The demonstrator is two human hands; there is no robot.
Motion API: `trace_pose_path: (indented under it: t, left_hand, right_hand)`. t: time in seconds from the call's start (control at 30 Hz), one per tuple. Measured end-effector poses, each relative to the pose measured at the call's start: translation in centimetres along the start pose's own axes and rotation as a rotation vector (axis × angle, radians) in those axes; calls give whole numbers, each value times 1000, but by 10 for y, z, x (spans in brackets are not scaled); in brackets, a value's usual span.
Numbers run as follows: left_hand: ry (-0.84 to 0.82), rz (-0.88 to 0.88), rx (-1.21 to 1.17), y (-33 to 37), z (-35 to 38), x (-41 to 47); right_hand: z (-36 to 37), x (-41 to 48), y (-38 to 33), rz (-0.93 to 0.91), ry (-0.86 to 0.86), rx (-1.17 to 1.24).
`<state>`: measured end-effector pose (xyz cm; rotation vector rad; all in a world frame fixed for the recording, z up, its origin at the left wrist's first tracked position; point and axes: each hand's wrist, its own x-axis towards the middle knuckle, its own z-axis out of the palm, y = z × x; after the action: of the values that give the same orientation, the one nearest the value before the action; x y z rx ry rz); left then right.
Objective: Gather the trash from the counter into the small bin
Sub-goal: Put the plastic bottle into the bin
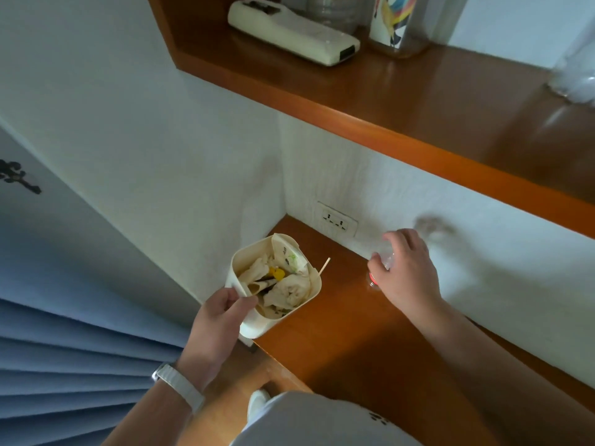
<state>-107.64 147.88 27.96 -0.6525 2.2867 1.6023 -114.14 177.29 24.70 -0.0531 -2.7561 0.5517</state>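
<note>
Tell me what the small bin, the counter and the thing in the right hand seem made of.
The small bin looks like matte cream plastic: thin smooth walls, rounded corners. The counter looks like glossy orange-brown wood or veneer: it shows soft reflections. The bottle in the right hand seems clear plastic, see-through with a red end, though blurred.

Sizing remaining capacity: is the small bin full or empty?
Nearly full: crumpled paper and a yellow scrap pile up to about the rim of the small bin, held at its rim by the left hand.
</note>
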Motion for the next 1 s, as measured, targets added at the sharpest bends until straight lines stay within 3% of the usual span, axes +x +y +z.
trace_pose_path:
  t: [0.2,0.53,1.0]
  left_hand:
    - [-56,26,-30,10,23,-1]
    - [-58,-10,18,3,48,3]
    - [-42,-34,102,-12,46,3]
  right_hand:
    - [-6,17,37,80,-112,-142]
    - [-11,14,54,118,-221,7]
    - [-64,-9,39,324,51,475]
